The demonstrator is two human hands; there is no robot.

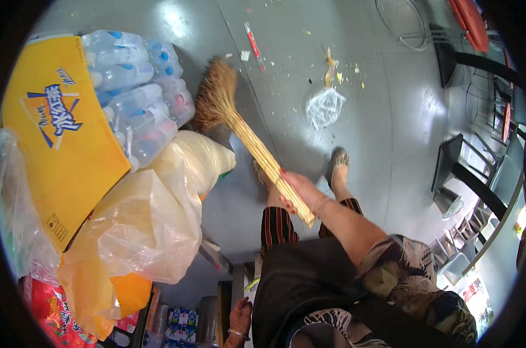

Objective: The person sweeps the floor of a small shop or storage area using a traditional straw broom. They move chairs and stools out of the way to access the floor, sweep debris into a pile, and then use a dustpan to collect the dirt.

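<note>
My right hand (302,188) is wrapped round the pale bundled-stalk handle of a straw broom (254,145). The broom slants up and left, its brown bristle head (218,93) at the floor beside the shrink-wrapped bottles (138,98). At the lower edge, my left hand (240,318) hangs low by my dark apron, a bracelet on its wrist. Its fingers are small and partly turned away, so their grip is unclear. On the grey floor ahead lie a crumpled clear plastic bag (325,108), yellowish scraps (331,66) and a red-and-white wrapper strip (254,46).
On the left stand a yellow carton (60,127) and a large translucent sack (153,214), with red packages (57,313) below. Black-and-grey chairs (448,165) line the right side. A coil of wire (411,35) lies at the far right. My feet (339,159) stand near the bag.
</note>
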